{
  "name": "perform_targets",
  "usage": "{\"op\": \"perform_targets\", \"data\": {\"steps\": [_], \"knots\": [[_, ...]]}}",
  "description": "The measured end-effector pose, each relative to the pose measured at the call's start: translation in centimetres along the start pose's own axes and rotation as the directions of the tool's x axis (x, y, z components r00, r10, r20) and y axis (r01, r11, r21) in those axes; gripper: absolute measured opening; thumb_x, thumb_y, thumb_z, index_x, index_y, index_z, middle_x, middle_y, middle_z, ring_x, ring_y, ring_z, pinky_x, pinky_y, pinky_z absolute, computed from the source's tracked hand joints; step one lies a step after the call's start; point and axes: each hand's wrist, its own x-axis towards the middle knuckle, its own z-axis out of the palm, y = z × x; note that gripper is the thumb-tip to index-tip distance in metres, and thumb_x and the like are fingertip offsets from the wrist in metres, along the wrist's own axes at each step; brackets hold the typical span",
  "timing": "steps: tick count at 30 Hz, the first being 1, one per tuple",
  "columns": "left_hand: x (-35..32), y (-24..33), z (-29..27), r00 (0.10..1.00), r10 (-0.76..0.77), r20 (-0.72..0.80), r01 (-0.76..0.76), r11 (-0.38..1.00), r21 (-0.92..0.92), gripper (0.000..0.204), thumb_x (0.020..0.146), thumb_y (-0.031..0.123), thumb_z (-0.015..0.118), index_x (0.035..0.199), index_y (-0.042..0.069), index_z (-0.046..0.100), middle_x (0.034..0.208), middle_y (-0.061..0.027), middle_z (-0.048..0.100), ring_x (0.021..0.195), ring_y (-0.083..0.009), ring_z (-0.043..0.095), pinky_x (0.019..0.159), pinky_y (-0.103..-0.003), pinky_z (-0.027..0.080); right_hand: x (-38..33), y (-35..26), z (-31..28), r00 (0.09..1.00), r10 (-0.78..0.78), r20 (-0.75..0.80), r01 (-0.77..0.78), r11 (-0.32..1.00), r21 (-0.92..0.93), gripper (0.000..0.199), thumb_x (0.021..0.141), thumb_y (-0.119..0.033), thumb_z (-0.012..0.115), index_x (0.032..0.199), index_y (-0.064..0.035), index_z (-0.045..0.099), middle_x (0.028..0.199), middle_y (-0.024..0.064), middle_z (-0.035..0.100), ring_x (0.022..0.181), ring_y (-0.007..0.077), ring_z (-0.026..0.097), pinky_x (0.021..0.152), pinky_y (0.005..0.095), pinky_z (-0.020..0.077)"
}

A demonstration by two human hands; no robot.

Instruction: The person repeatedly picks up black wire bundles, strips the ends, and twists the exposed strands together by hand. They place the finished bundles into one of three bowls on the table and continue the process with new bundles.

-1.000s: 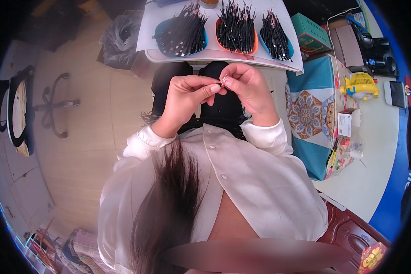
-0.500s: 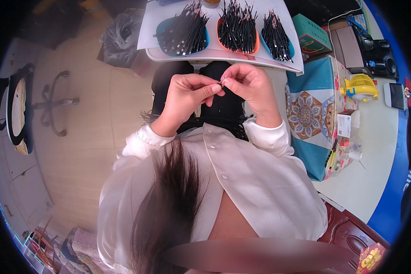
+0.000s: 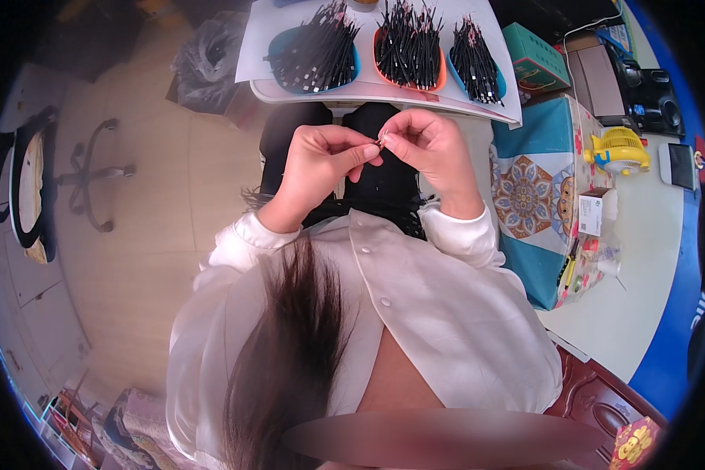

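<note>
Both my hands are raised over my lap with their fingertips meeting. My left hand [image 3: 325, 160] pinches a tiny, thin reddish wire end [image 3: 381, 144] between thumb and forefinger. From the other side my right hand [image 3: 431, 153] pinches at the same spot, its fingers curled. The fingertips hide most of what they hold. Thin black cables [image 3: 352, 210] lie across my lap below the wrists. Beyond my hands, more black cables with pinkish ends fill a blue tray [image 3: 358, 69] at left, an orange tray [image 3: 444, 77] in the middle and another blue tray [image 3: 500, 78] at right.
The trays stand on a white table [image 3: 290, 95] in front of my knees. To the right are a patterned cloth-covered box [image 3: 525, 196], a yellow fan [image 3: 620, 150] and a green box [image 3: 533, 59]. At left stand a bag-lined bin [image 3: 211, 63] and a chair base [image 3: 94, 176].
Hardly anything differs. Both hands keep their pinch at the same place, with only a slight shift of the fingers.
</note>
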Motion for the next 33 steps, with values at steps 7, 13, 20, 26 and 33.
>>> {"op": "perform_targets", "data": {"steps": [7,13,20,26,33], "knots": [[0.1,-1.0,-0.1,0.996,0.084,0.037,-0.076,0.983,-0.169,0.010,0.086,0.002,0.067,0.094,-0.003,0.071,0.081,-0.0110,0.071,0.059,-0.0082,0.056,0.053,-0.020,0.044,1.4,2.9,0.5,0.956,0.070,0.285,-0.244,0.726,0.642,0.011,0.089,-0.015,0.060,0.089,-0.0050,0.054,0.085,0.0037,0.057,0.080,0.0164,0.059,0.074,0.0332,0.0517],[-0.2,-1.1,-0.2,0.965,0.247,0.087,-0.262,0.922,0.284,0.011,0.086,0.002,0.067,0.095,-0.004,0.071,0.078,-0.0079,0.068,0.059,-0.0093,0.058,0.054,-0.020,0.045,1.4,2.9,0.4,0.987,0.037,0.154,-0.103,0.886,0.452,0.013,0.089,-0.017,0.058,0.088,-0.0048,0.052,0.084,0.0039,0.056,0.080,0.0169,0.060,0.070,0.0379,0.0541],[-0.8,-0.9,-0.6,0.988,0.121,0.096,-0.112,0.989,-0.094,0.013,0.091,0.001,0.059,0.097,-0.006,0.068,0.081,-0.0131,0.070,0.062,-0.0119,0.061,0.052,-0.021,0.046,0.9,3.3,2.9,0.961,0.022,0.276,-0.226,0.637,0.737,0.008,0.088,-0.013,0.054,0.087,-0.0048,0.052,0.076,0.0039,0.056,0.060,0.0147,0.054,0.069,0.0345,0.0514],[-1.4,-0.4,-0.8,0.990,0.066,0.126,-0.047,0.987,-0.151,0.014,0.092,0.004,0.057,0.095,-0.006,0.068,0.081,-0.0143,0.069,0.061,-0.0158,0.065,0.052,-0.024,0.048,1.1,3.0,3.4,0.989,0.020,0.148,-0.110,0.765,0.635,0.014,0.091,-0.017,0.053,0.090,-0.0033,0.051,0.076,0.0064,0.055,0.055,0.0157,0.055,0.058,0.0360,0.0516],[-3.0,-0.3,-2.2,1.000,0.016,0.026,-0.013,0.993,-0.119,0.015,0.093,0.004,0.057,0.095,-0.007,0.067,0.082,-0.0145,0.069,0.064,-0.0181,0.066,0.057,-0.026,0.052,1.0,4.3,5.7,0.985,-0.008,0.170,-0.086,0.840,0.535,0.023,0.095,-0.020,0.056,0.106,-0.0011,0.047,0.088,0.0056,0.055,0.059,0.0119,0.054,0.059,0.0318,0.0511]]}}
